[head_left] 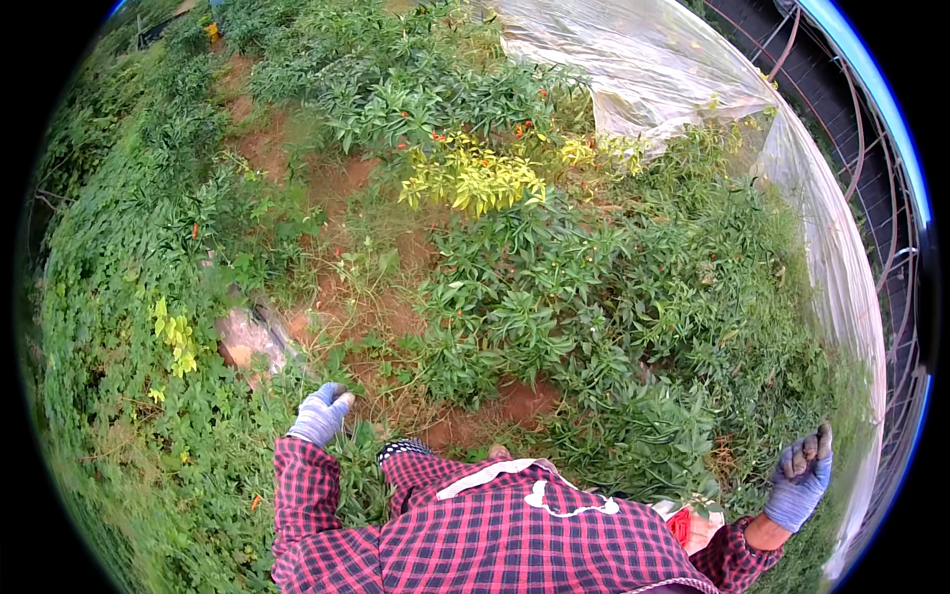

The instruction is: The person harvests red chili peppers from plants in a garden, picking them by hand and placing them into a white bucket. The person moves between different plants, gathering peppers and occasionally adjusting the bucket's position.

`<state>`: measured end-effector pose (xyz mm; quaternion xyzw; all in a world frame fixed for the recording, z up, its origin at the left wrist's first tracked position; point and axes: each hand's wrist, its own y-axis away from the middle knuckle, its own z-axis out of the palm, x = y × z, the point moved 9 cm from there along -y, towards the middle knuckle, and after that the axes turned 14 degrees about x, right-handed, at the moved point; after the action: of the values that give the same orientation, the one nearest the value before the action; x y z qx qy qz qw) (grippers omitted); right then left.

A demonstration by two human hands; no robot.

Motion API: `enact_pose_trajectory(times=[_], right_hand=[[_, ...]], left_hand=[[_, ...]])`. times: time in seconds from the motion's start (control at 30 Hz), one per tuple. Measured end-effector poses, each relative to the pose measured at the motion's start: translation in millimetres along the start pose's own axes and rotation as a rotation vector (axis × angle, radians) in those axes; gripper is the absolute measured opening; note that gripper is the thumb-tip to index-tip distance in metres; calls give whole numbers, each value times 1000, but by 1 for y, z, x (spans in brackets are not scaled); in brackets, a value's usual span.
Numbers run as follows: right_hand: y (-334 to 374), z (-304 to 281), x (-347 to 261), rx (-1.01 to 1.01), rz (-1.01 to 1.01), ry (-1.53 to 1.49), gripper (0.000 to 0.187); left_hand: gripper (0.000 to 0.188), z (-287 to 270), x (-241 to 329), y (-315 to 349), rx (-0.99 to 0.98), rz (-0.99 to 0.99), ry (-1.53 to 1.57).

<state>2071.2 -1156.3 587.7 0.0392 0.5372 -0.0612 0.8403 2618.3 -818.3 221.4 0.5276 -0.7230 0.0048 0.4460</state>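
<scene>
My left hand (322, 414), in a pale blue-grey glove, is raised over the weeds at the left of my body. Its fingers curl closed, and whatever they may hold is hidden. Out to the far right, by the plastic sheet's edge, is my right hand (802, 477) in a matching glove with soiled fingers. Those fingers are bent and held together, with nothing visible in them. Between the hands grow leafy green pepper plants (529, 322), with red peppers (522, 130) showing farther off. At my right side a white bag (708, 528) with red on it shows partly.
A strip of bare reddish soil (341, 188) runs ahead. Dense green vines (109, 337) cover the left. A yellow-leaved plant (475, 176) stands ahead. Clear plastic sheeting (633, 59) spreads along the far right, and a scrap of plastic (252, 340) lies left of the soil.
</scene>
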Motion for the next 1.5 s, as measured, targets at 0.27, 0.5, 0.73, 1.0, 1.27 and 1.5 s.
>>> enact_pose_trajectory(times=[0.27,0.5,0.73,1.0,1.27,1.5], right_hand=[[82,164,90,-71,126,115,23],[152,330,183,-442,363,110,26],[291,483,299,-1030,849,177,28],[483,564,433,-1425,1257,354,26],[629,566,548,-1627,1888,628,20],[647,599,543,-1756,1968,729,16]], left_hand=[[40,-113,-126,-17,53,-200,-108],[44,-203,-249,50,246,-430,-1],[41,-180,-347,171,370,-713,134],[45,-103,-357,280,361,-1021,296],[35,-40,-301,289,676,-1418,498],[44,-37,-230,227,645,-1449,556]])
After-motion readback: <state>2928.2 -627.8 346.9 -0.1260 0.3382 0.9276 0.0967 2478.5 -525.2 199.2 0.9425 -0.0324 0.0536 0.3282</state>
